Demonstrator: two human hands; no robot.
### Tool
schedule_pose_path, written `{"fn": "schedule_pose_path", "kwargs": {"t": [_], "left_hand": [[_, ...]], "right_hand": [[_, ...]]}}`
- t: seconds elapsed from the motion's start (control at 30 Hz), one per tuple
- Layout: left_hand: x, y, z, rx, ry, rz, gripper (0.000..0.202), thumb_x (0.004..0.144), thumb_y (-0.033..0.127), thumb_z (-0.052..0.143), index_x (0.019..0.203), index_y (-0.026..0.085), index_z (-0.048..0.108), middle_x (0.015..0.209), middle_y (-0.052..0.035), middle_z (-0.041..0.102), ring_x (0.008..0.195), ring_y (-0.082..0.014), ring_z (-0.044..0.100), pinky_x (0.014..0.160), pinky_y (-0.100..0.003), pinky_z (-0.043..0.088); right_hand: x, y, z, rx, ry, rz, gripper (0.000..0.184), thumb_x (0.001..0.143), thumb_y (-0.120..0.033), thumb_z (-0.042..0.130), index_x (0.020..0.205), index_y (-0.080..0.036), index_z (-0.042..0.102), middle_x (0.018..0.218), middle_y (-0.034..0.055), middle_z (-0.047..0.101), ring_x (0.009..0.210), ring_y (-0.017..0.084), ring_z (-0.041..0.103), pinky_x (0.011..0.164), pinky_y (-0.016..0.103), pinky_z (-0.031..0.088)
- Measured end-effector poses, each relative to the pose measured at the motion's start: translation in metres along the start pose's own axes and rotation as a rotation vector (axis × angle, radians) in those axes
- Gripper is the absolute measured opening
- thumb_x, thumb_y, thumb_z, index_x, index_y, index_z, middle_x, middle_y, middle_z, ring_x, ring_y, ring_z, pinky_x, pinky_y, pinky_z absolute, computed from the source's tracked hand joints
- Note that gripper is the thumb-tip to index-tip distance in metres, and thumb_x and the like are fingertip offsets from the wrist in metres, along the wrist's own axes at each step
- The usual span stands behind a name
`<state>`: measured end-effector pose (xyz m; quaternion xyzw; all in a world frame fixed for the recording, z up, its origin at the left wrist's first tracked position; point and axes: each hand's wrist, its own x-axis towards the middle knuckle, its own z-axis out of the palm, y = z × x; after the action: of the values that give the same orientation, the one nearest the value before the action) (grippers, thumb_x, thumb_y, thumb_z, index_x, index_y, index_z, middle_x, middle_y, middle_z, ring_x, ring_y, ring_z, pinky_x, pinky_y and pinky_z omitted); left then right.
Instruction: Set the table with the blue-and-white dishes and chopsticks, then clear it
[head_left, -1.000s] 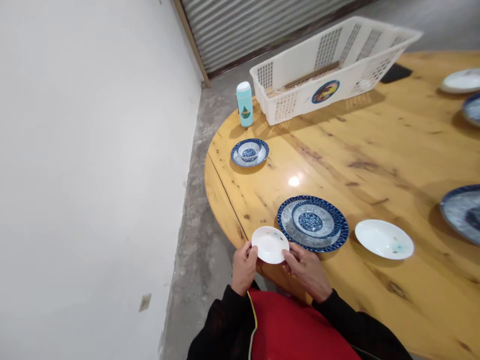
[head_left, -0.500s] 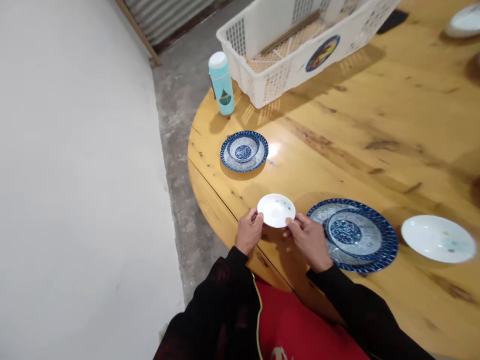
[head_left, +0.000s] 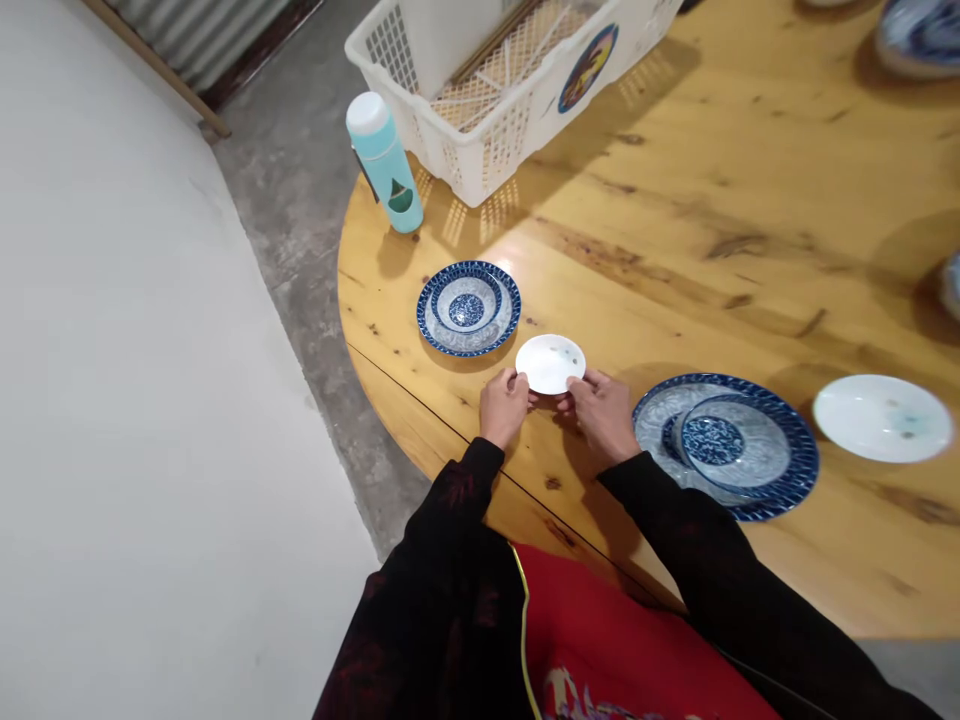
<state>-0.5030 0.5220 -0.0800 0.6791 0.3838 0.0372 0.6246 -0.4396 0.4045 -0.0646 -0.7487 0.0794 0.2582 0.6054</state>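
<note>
Both my hands grip a small white plate [head_left: 550, 364] by its near rim, thumbs on top. My left hand [head_left: 504, 406] pinches the left side and my right hand [head_left: 604, 412] the right side. Just beyond it to the left lies a small blue-patterned plate [head_left: 429, 330] with a smaller blue-patterned dish [head_left: 466, 308] on it. Right of my right hand is a larger blue-patterned plate [head_left: 802, 470] bearing a dish [head_left: 757, 445] of the same pattern. Farther right, a white plate [head_left: 874, 418] with faint spots rests on the wooden table [head_left: 660, 290].
A turquoise bottle [head_left: 386, 165] with a white cap stands near the table's left edge. Beside it is a large white plastic basket [head_left: 480, 165]. At the far right sits a blue-and-white bowl [head_left: 922, 40]. A white wall [head_left: 150, 420] runs along the left.
My hands have carried the small white plate forward, closer to the small blue-patterned plate. The camera view has turned and shifted, so the basket and bottle appear farther left.
</note>
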Motion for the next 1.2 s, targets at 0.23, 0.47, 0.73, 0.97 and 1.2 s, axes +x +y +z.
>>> {"fn": "schedule_pose_path", "kwargs": {"t": [0.23,0.47,0.73,0.97,1.2], "left_hand": [[0.008,0.003,-0.004,-0.001,-0.017,-0.037,0.016,0.095,0.026,0.053,0.088,0.014,0.063,0.066,-0.0033,0.068,0.056,-0.0134,0.067,0.057,-0.022,0.055],[0.008,0.002,-0.004,-0.06,-0.017,-0.035,0.015,0.094,0.026,0.054,0.09,0.014,0.063,0.064,-0.0011,0.067,0.055,-0.0114,0.066,0.053,-0.019,0.053],[0.009,0.006,-0.009,-0.085,-0.02,-0.015,0.015,0.092,0.028,0.057,0.086,0.016,0.062,0.064,-0.0009,0.067,0.055,-0.0123,0.067,0.054,-0.021,0.055],[0.009,0.006,-0.008,-0.087,-0.013,-0.022,0.014,0.093,0.027,0.057,0.086,0.016,0.061,0.063,-0.0004,0.066,0.053,-0.0122,0.066,0.052,-0.02,0.054],[0.006,0.005,-0.004,-0.109,0.012,-0.038,0.012,0.093,0.023,0.055,0.083,0.016,0.059,0.06,0.0006,0.063,0.052,-0.0118,0.065,0.049,-0.019,0.052]], "right_hand": [[0.008,0.003,0.005,-0.119,0.016,-0.064,0.023,0.076,-0.033,0.054,0.087,-0.015,0.065,0.056,-0.0014,0.06,0.048,0.015,0.059,0.046,0.022,0.047],[0.013,0.003,0.003,-0.296,0.002,-0.133,0.021,0.08,-0.034,0.05,0.081,-0.017,0.061,0.055,0.0006,0.06,0.05,0.019,0.063,0.048,0.025,0.045],[0.013,0.0,0.005,-0.369,-0.024,-0.175,0.017,0.085,-0.032,0.046,0.081,-0.02,0.058,0.056,0.0021,0.063,0.052,0.021,0.064,0.057,0.03,0.05],[0.011,-0.002,0.004,-0.396,-0.028,-0.143,0.022,0.087,-0.035,0.047,0.088,-0.018,0.061,0.059,0.0046,0.067,0.057,0.023,0.068,0.061,0.032,0.053],[0.011,0.001,0.003,-0.444,-0.029,-0.162,0.018,0.086,-0.031,0.048,0.089,-0.018,0.06,0.062,0.0049,0.068,0.056,0.022,0.069,0.057,0.03,0.049]]}}
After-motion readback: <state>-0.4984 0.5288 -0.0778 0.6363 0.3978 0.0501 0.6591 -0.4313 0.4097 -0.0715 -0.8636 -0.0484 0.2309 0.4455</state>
